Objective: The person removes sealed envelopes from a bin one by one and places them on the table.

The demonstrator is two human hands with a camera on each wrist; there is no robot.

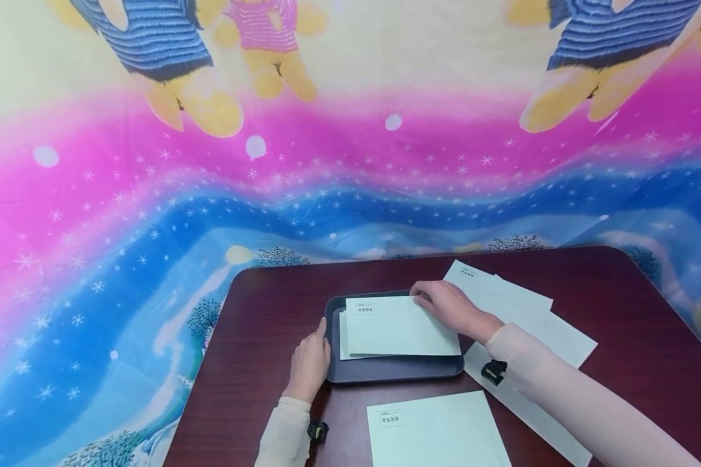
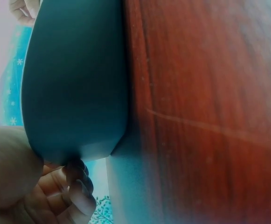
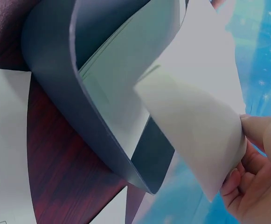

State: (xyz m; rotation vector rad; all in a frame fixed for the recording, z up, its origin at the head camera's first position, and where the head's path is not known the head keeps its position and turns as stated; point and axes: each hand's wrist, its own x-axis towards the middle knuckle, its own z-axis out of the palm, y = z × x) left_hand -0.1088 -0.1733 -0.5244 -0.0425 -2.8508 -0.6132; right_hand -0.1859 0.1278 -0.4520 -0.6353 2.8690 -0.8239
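Observation:
In the head view my right hand (image 1: 452, 308) pinches a white envelope (image 1: 403, 331) by its far right part, above a dark grey tray (image 1: 397, 371). The right wrist view shows this envelope (image 3: 196, 107) tilted and slightly bent, thumb on one face and fingers curled behind. Beneath it, more white envelopes (image 3: 119, 93) lie stacked inside the tray. My left hand (image 1: 309, 366) holds the tray's left side. Up close in the left wrist view, its thumb side and curled fingers meet the end of the tray wall (image 2: 74, 84).
A white envelope (image 1: 438, 431) lies on the dark red-brown table (image 1: 269, 305) in front of the tray. Several others overlap to the right, including one envelope (image 1: 502, 295) at the back, partly under my right arm. A patterned cloth (image 1: 350, 162) hangs behind the table.

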